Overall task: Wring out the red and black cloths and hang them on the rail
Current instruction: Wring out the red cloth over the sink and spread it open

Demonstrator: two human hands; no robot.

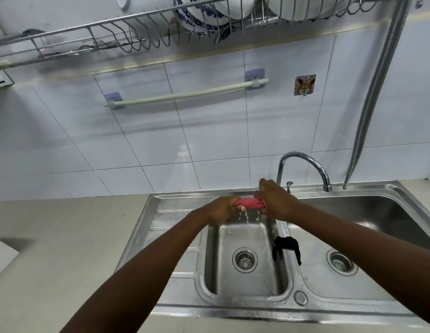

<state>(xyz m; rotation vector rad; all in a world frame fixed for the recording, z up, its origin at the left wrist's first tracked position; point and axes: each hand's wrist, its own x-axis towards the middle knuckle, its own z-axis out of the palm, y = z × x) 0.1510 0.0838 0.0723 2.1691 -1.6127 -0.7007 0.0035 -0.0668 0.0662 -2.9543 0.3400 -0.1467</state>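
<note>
Across the lower half of the frame we see the steel sink point(175, 306), its left basin right of the beige table point(53, 236), a second basin at lower right. Above it, at centre frame, the pale rail point(185, 93) runs bare along the tiled wall on two stick-on brackets, well above the tap point(303, 164).

Over the left basin our two hands hold the red cloth point(249, 203) between them. Our left hand point(221, 209) is closed around its left end and our right hand point(275, 203) is clenched on its right end, so only a short twisted rope of red shows between the fists. Thin streams of water fall from it into the basin, so we judge the wringing is under way and not finished.

On the ridge between the basins, right of centre and low in the frame, lies the black cloth point(287, 247), bunched, with limp ends trailing down both sides.

Both cloths look small, soft and limp, and we judge them heavier than they look because they are soaked. Wet fabric can slide in the palm, so we would hold the red one close to its ends and twist the fists in opposite ways. For the black one, we would pinch the bunched middle on the ridge, gather it lengthwise, then grip both ends likewise. For hanging, an edge held at two corners should drape over the rail easily.
</note>
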